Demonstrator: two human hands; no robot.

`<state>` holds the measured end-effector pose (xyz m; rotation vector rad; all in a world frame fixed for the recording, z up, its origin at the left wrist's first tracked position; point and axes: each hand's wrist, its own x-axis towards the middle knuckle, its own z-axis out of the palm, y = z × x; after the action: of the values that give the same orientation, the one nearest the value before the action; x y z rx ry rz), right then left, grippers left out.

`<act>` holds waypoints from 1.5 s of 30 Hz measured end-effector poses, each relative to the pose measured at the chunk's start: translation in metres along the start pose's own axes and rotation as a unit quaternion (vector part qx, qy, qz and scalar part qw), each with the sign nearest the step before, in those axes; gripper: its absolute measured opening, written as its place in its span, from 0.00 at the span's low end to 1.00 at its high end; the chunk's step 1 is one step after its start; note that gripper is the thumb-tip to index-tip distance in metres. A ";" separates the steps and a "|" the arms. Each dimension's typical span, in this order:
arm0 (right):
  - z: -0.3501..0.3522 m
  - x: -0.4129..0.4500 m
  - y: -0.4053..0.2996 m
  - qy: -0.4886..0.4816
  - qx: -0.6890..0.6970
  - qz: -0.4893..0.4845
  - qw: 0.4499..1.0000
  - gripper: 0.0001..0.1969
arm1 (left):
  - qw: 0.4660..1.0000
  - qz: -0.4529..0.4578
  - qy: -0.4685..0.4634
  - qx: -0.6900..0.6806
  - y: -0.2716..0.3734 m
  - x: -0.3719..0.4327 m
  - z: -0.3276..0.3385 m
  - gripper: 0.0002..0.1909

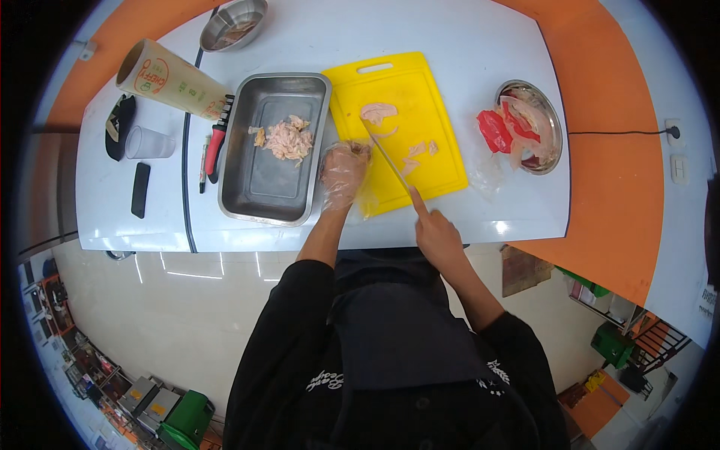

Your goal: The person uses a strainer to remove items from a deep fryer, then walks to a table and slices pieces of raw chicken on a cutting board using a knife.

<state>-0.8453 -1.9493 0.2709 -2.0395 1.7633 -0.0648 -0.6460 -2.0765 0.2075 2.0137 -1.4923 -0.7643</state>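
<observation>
My right hand (439,233) grips the handle of a long knife (388,157), index finger stretched along it, blade over the yellow cutting board (444,163). My left hand (343,169), in a clear plastic glove, is at the board's left edge beside the tray, fingers curled; whether it holds anything cannot be told. A larger piece of pale raw meat or skin (378,112) lies near the knife tip, and several small pieces (417,149) lie right of the blade. To the left, a metal tray (270,202) holds a heap of pale cut pieces (288,139).
Left of the tray are a red-handled knife sharpener (215,149), a marker (203,169), a large cardboard tube (174,79), a plastic cup (149,143) and a black phone (140,190). A metal bowl (261,25) stands behind; another (554,152) with plastic bags (495,131) is at right.
</observation>
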 end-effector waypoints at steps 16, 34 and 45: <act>-0.032 -0.013 0.051 0.055 0.323 0.074 0.942 0.28 | 0.984 0.149 -0.024 0.097 0.021 -0.024 -0.021 0.10; 0.006 -0.060 0.082 -0.062 0.359 0.109 0.925 0.28 | 0.956 0.204 -0.093 -0.188 0.046 -0.044 -0.013 0.11; 0.005 -0.055 0.076 -0.011 0.373 0.139 0.917 0.28 | 0.939 0.342 -0.016 0.007 0.033 0.020 -0.011 0.19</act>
<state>-0.9243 -1.9024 0.2531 -1.2287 1.6446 -0.5368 -0.6557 -2.1037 0.2361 1.3277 -2.0387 -0.4849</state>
